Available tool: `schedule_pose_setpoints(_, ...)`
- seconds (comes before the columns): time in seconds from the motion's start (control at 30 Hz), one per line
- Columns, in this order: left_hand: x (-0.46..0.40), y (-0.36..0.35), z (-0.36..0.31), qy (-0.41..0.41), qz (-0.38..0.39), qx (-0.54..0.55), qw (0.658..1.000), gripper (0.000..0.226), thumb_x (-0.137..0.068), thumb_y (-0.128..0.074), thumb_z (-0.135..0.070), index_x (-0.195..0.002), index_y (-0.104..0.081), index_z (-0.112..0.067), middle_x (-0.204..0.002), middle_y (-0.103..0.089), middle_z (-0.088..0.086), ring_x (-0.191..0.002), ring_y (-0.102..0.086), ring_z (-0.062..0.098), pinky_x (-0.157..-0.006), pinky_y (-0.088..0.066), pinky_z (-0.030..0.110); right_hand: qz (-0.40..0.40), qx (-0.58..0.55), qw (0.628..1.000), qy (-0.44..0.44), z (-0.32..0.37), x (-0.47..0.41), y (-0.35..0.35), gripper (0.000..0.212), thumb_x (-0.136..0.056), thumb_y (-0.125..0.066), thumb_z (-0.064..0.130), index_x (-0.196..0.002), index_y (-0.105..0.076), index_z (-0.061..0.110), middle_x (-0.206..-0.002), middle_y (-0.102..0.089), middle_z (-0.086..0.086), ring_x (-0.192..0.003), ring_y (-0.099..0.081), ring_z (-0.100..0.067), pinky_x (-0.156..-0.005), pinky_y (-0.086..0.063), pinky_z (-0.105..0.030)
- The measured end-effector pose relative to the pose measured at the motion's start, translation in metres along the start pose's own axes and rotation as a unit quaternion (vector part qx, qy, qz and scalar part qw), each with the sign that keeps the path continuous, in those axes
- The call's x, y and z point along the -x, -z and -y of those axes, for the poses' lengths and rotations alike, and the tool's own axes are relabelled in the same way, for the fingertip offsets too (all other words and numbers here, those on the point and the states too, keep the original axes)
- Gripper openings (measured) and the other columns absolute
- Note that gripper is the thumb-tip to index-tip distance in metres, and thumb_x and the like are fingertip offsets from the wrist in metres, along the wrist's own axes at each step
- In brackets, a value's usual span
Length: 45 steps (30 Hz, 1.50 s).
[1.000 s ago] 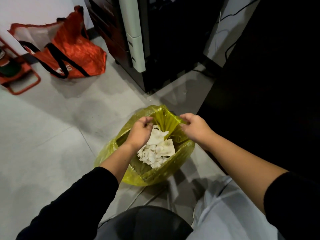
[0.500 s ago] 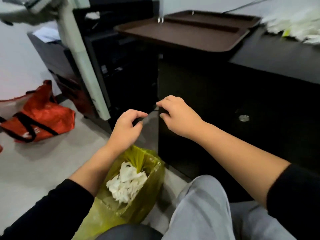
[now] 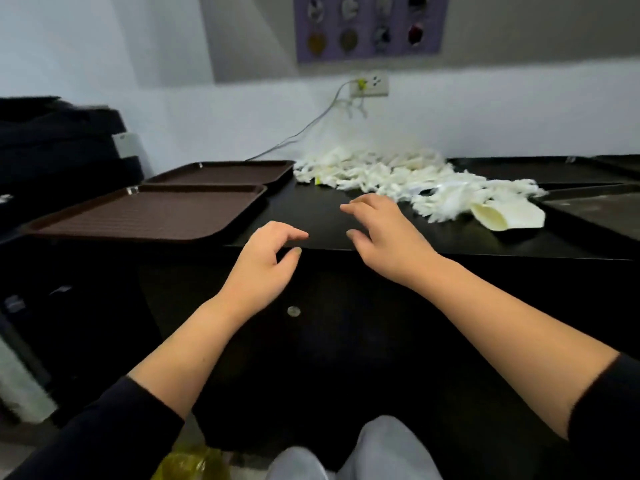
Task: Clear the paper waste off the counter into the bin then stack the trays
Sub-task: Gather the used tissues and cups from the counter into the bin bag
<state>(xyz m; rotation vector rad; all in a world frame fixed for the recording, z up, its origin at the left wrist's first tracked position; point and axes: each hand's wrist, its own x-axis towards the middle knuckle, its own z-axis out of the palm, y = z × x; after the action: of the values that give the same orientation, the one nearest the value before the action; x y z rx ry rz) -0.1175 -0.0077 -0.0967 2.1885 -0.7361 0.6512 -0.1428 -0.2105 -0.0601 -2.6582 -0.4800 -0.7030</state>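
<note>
Both hands hover empty in front of the black bench [image 3: 311, 216], neither touching it. The left hand [image 3: 263, 265] sits at the near edge, its fingers [image 3: 294, 233] loosely curled and released, thumb apart from the forefinger with nothing between them. The right hand [image 3: 384, 233] reaches a little farther over the bench top, fingers likewise relaxed and slightly spread, holding nothing.

The paper waste [image 3: 391, 178] lies in a loose white heap toward the back of the bench, spreading to the right; motion blur smears its edges, so single pieces cannot be told apart. A pale paper cup [image 3: 502, 214] lies on its side at the right end of the heap, near the right hand but apart from it.

Two brown trays [image 3: 149, 216] sit side by side at the left end of the bench, unstacked, the nearer one overhanging the front edge, the farther one [image 3: 225, 171] behind it. On the right, dark trays [image 3: 595, 206] are only partly in view, cut off by the frame edge; how many there are cannot be told.

Of the bin, only a scrap of yellow bag [image 3: 194, 462] shows at the bottom edge, between the left sleeve and a grey trouser leg [image 3: 381, 452]; its contents are hidden. A round lock [image 3: 293, 310] shows on the dark cabinet front below the bench. Behind, a wall socket [image 3: 369, 85] holds a plug with a cable running down to the left, and a blurred poster [image 3: 370, 26] hangs above it.
</note>
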Motion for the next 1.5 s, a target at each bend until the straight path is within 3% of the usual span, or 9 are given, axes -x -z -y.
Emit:
schedule_pose_setpoints(0.2, -0.07, -0.081, -0.034, -0.063, 0.123, 0.003, 0.99, 0.028, -0.089, -0.058, -0.021, -0.117, -0.058, -0.027, -0.114, -0.052, -0.013, -0.114, -0.048, 0.007, -0.102, -0.038, 0.029, -0.046, 0.04, 0.989, -0.131, -0.09, 0.021, 0.045, 0.04, -0.092, -0.051, 0.015, -0.132, -0.049, 0.012, -0.129, -0.047, -0.005, -0.125, -0.036, -0.024, -0.104, -0.036, -0.038)
schedule_pose_setpoints(0.33, -0.11, -0.129, -0.06, -0.074, 0.208, -0.009, 0.975, 0.037, -0.092, -0.053, -0.034, -0.129, -0.052, -0.03, -0.13, -0.044, -0.011, -0.128, -0.035, 0.01, -0.107, -0.027, 0.025, -0.071, 0.096, 0.969, -0.217, -0.141, 0.035, 0.055, 0.043, -0.09, -0.054, 0.02, -0.132, -0.047, 0.011, -0.135, -0.043, -0.007, -0.127, -0.034, -0.028, -0.105, -0.033, -0.043)
schedule_pose_setpoints(0.53, -0.158, -0.185, -0.082, -0.039, 0.247, -0.029, 0.968, 0.048, -0.094, -0.05, -0.036, -0.141, -0.039, -0.03, -0.144, -0.033, -0.001, -0.135, -0.025, 0.023, -0.112, -0.024, 0.036, -0.007, 0.148, 0.939, -0.309, -0.178, 0.042, 0.054, 0.061, -0.087, -0.056, 0.045, -0.14, -0.031, 0.026, -0.15, -0.021, -0.003, -0.136, -0.018, -0.028, -0.103, -0.028, -0.053)
schedule_pose_setpoints(0.67, -0.178, -0.209, -0.07, -0.026, 0.286, -0.099, 0.953, 0.042, -0.092, -0.053, -0.04, -0.131, -0.051, -0.025, -0.135, -0.043, 0.007, -0.128, -0.036, 0.031, -0.108, -0.031, 0.043, -0.002, 0.152, 0.936, -0.317, -0.19, 0.034, 0.053, 0.054, -0.087, -0.056, 0.046, -0.132, -0.04, 0.02, -0.133, -0.04, -0.001, -0.127, -0.027, -0.025, -0.091, -0.042, -0.047)
schedule_pose_setpoints(0.8, -0.178, -0.211, -0.061, -0.04, 0.233, -0.032, 0.971, 0.021, -0.091, -0.056, -0.018, -0.109, -0.067, -0.013, -0.1, -0.05, 0.004, -0.103, -0.051, 0.026, -0.088, -0.039, 0.028, -0.021, 0.138, 0.943, -0.301, -0.195, 0.026, 0.049, 0.029, -0.09, -0.055, 0.025, -0.112, -0.055, 0.006, -0.113, -0.05, -0.007, -0.115, -0.031, -0.027, -0.089, -0.043, -0.04)
schedule_pose_setpoints(0.97, -0.178, -0.2, -0.055, -0.019, 0.153, 0.027, 0.988, 0.02, -0.089, -0.056, -0.005, -0.103, -0.069, -0.009, -0.097, -0.051, 0.004, -0.092, -0.051, 0.017, -0.082, -0.032, 0.017, -0.064, 0.135, 0.939, -0.309, -0.193, 0.02, 0.045, 0.026, -0.083, -0.041, -0.009, -0.099, -0.06, 0.001, -0.101, -0.054, -0.01, -0.102, -0.035, -0.027, -0.066, -0.044, -0.039)
schedule_pose_setpoints(1.2, -0.195, -0.166, -0.051, -0.007, 0.019, 0.074, 0.997, 0.018, -0.089, -0.059, -0.008, -0.103, -0.07, -0.009, -0.092, -0.049, -0.002, -0.076, -0.045, 0.004, -0.068, -0.032, -0.002, -0.14, 0.15, 0.926, -0.316, -0.187, 0.012, 0.046, 0.022, -0.086, -0.041, -0.007, -0.097, -0.058, 0.0, -0.104, -0.054, -0.012, -0.107, -0.037, -0.03, -0.063, -0.03, -0.032)
schedule_pose_setpoints(1.33, -0.207, -0.139, -0.05, 0.007, -0.055, 0.102, 0.993, 0.018, -0.087, -0.061, -0.01, -0.101, -0.071, -0.012, -0.096, -0.054, -0.001, -0.078, -0.05, 0.001, -0.072, -0.035, -0.001, -0.193, 0.137, 0.932, -0.275, -0.176, 0.0, 0.046, 0.02, -0.086, -0.041, -0.006, -0.096, -0.058, -0.003, -0.102, -0.053, -0.016, -0.104, -0.039, -0.032, -0.064, -0.032, -0.033)
schedule_pose_setpoints(1.5, -0.223, -0.106, -0.039, 0.067, -0.123, 0.168, 0.976, 0.015, -0.086, -0.061, -0.019, -0.096, -0.072, -0.021, -0.102, -0.068, 0.002, -0.095, -0.062, 0.016, -0.084, -0.051, 0.028, -0.278, 0.136, 0.929, -0.201, -0.161, -0.021, 0.039, 0.019, -0.083, -0.046, -0.011, -0.094, -0.06, -0.006, -0.092, -0.053, -0.022, -0.09, -0.042, -0.034, -0.061, -0.027, -0.034)
